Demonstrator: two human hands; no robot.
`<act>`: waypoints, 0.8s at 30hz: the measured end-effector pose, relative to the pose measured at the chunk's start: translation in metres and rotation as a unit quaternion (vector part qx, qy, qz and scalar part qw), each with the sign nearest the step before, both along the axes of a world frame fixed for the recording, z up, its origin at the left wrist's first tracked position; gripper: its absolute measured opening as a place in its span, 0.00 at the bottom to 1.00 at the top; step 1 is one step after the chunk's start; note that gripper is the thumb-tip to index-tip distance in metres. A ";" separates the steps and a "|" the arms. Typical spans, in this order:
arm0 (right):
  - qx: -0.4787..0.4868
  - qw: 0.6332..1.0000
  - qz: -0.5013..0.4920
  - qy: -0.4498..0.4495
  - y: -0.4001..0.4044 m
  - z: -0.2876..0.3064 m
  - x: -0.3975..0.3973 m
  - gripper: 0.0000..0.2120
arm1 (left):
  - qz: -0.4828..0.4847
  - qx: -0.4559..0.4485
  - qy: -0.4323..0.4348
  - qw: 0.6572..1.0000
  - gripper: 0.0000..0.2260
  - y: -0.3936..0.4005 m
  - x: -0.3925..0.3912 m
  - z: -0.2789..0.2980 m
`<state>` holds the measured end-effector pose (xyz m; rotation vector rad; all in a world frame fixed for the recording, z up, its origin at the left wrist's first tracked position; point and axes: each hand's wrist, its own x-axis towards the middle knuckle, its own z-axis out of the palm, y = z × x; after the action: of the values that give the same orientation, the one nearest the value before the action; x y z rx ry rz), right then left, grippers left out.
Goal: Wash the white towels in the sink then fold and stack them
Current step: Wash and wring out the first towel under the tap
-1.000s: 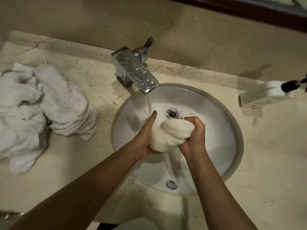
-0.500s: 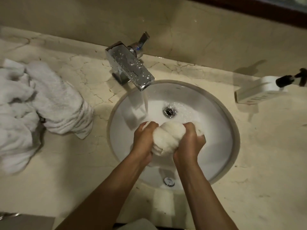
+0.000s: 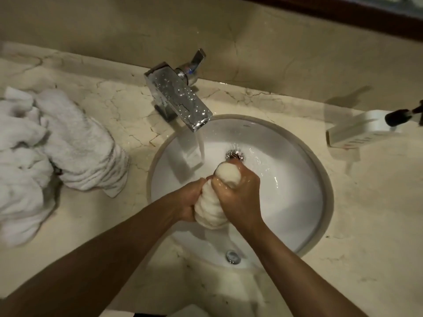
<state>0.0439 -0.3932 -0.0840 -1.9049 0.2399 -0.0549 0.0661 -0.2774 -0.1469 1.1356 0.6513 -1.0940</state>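
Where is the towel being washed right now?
The wet towel is over the sink, gripped between the left hand and right hand, just right of the faucet stream.

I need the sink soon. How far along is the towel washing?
Early, it seems. Done: no folded stack is visible anywhere. In hand: the left hand and right hand grip one twisted towel over the sink, and the faucet is running. Left: a rumpled pile of white towels lies on the counter; whether those are washed, I cannot tell. All folding and stacking remains.

towel (image 3: 211, 208) now twisted lengthwise, right hand (image 3: 238, 197) shifted on top
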 end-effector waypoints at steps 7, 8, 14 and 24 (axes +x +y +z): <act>0.222 0.953 -0.139 0.154 -0.028 -0.001 -0.007 0.08 | -0.089 0.060 -0.001 0.994 0.17 0.010 -0.011 0.015; 0.244 0.938 -0.175 0.173 -0.032 0.001 -0.003 0.07 | -0.089 0.060 -0.009 0.994 0.17 0.012 -0.013 0.021; 0.408 0.758 -0.274 0.430 -0.056 -0.027 0.007 0.28 | 0.059 0.109 -0.240 0.963 0.14 0.022 -0.009 0.052; -0.027 0.954 -0.054 0.294 -0.038 -0.030 -0.023 0.45 | -0.068 0.225 -0.457 0.858 0.16 0.038 -0.010 0.069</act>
<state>0.0208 -0.4313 -0.1143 -1.9209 0.7506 0.4419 0.0564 -0.2396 -0.0779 1.9372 0.0487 -0.3904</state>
